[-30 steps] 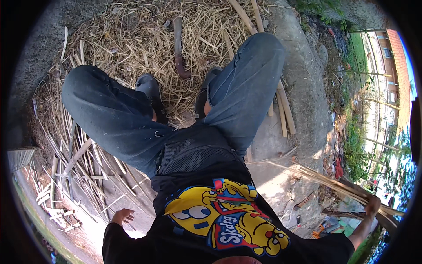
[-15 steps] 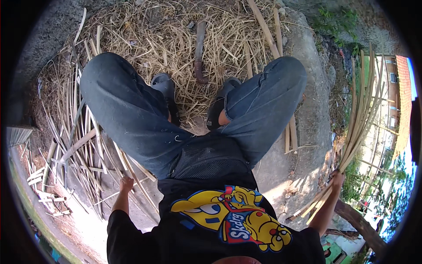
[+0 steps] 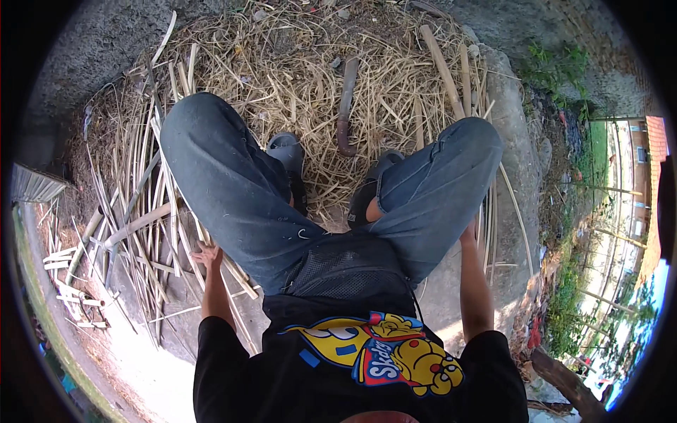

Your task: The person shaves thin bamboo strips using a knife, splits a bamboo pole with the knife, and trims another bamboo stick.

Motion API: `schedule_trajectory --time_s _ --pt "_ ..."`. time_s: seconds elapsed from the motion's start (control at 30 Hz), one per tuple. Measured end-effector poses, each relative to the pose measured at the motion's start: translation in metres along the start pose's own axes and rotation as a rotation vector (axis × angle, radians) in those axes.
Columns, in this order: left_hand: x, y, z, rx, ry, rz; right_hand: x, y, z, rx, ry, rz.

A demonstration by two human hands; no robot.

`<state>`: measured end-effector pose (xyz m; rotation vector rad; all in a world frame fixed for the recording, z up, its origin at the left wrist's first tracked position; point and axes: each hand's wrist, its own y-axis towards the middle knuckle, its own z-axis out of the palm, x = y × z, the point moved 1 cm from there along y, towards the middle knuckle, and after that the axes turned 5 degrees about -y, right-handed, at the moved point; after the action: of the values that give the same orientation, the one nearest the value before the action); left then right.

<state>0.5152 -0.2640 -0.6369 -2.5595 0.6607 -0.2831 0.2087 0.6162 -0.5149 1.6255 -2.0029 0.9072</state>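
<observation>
My left hand (image 3: 206,255) is beside my left thigh, its fingers spread, at the edge of a pile of long, thin bamboo strips (image 3: 144,264). Whether it touches a strip is hard to see. My right hand (image 3: 468,234) is low beside my right leg, its fingers mostly hidden behind the knee. Pale strips (image 3: 489,233) lie on the ground by it, and one long strip (image 3: 517,211) bends outward there. Between my feet and the wall lies a machete (image 3: 345,106) with a grey blade and a curved brown handle, on a bed of shavings.
Dry shavings (image 3: 296,77) cover the ground ahead, up to a rough grey wall (image 3: 486,28). A thick bamboo piece (image 3: 442,70) lies beyond my right knee. Short bamboo lengths (image 3: 81,299) lie at the far left. A log (image 3: 568,377) is at the lower right, with green plants (image 3: 564,317) above it.
My right hand has moved inward from the far right to beside my leg; the raised bundle of strips it held is now down there. My left hand has loosened from a fist to spread fingers.
</observation>
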Motion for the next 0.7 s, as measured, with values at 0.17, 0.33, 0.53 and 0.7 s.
schedule_trajectory --time_s 0.17,0.33,0.53,0.7 --pt "-0.031 -0.048 -0.026 -0.117 -0.217 -0.137 0.028 -0.038 0.047 0.067 -0.155 0.081" --pt "-0.038 -0.032 -0.016 -0.322 -0.465 -0.026 0.029 -0.068 0.059 0.040 -0.217 0.125" --pt "-0.006 -0.004 -0.010 -0.266 -0.255 0.254 0.030 -0.079 0.078 0.038 -0.227 0.132" --pt "-0.055 -0.032 -0.006 -0.365 -0.530 0.179 0.024 -0.087 0.073 -0.018 -0.240 0.147"
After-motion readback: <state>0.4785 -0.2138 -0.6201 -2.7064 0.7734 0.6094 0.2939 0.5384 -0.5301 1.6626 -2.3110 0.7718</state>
